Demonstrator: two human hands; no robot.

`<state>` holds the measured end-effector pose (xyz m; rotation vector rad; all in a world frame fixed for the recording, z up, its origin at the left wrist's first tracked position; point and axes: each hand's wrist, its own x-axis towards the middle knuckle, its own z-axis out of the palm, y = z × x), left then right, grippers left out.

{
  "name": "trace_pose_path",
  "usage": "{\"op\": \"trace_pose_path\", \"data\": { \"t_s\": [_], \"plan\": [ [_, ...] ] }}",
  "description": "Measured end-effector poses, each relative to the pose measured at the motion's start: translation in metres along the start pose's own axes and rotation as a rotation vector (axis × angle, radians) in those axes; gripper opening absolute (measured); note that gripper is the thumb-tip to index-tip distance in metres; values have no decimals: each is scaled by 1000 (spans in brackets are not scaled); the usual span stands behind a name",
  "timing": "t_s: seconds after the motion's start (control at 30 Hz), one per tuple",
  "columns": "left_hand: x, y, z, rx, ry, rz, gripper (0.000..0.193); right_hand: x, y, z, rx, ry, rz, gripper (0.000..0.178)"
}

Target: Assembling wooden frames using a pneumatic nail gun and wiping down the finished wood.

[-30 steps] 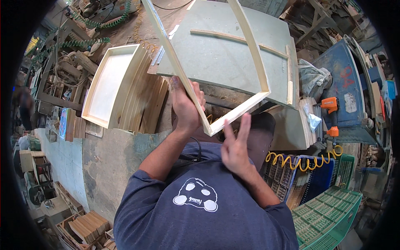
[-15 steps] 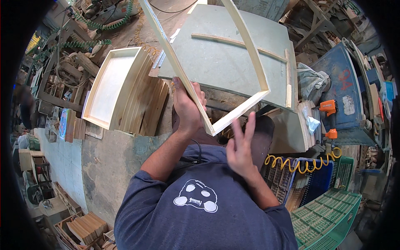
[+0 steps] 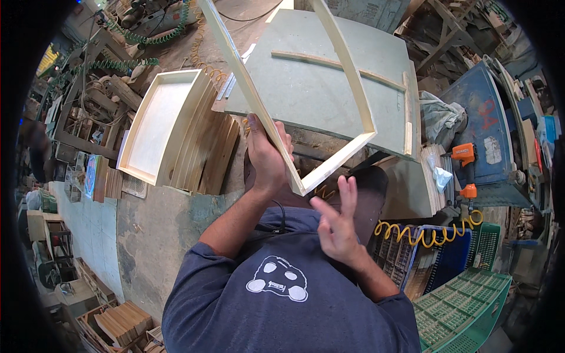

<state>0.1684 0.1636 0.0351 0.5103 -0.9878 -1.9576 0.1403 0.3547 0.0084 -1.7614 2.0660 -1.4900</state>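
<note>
My left hand [image 3: 268, 154] is wrapped round one long side of a pale wooden frame [image 3: 338, 160], with the thumb along the outer face. The frame is held tilted, one corner toward my body, its far end running out of view at the top. Just below the near short side, my right hand [image 3: 339, 226] is raised with fingers apart and nothing in it; it does not touch the frame. Beyond lies a grey-green worktable [image 3: 294, 35] with thin wooden strips [image 3: 309, 57] fixed on its top.
A stack of shallow wooden trays [image 3: 170, 126] stands on the left. At right, an orange nail gun [image 3: 464, 154] with a coiled yellow air hose [image 3: 424, 238] hangs beside a blue metal panel [image 3: 482, 117]. A green plastic crate [image 3: 465, 306] sits at lower right.
My right hand has dropped slightly away from the frame's near side, and its fingers have changed pose. The frame has shifted a little; my left hand keeps its hold.
</note>
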Motion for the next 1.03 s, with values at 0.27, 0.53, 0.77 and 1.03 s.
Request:
{"op": "trace_pose_path", "data": {
  "t_s": [0.27,0.53,0.77,1.03],
  "plan": [
    [-11,3,1,167,-156,98,51,22,34,-7,-190,-54,36,85],
    [-11,5,1,210,-96,17,58,10,21,-18,171,78,73,85],
    [-3,5,0,35,-30,-48,48,-23,44,20,-286,-42,-4,105],
    [-3,1,-2,1,40,-36,46,-12,53,9,-285,62,32,98]
  ]
}}
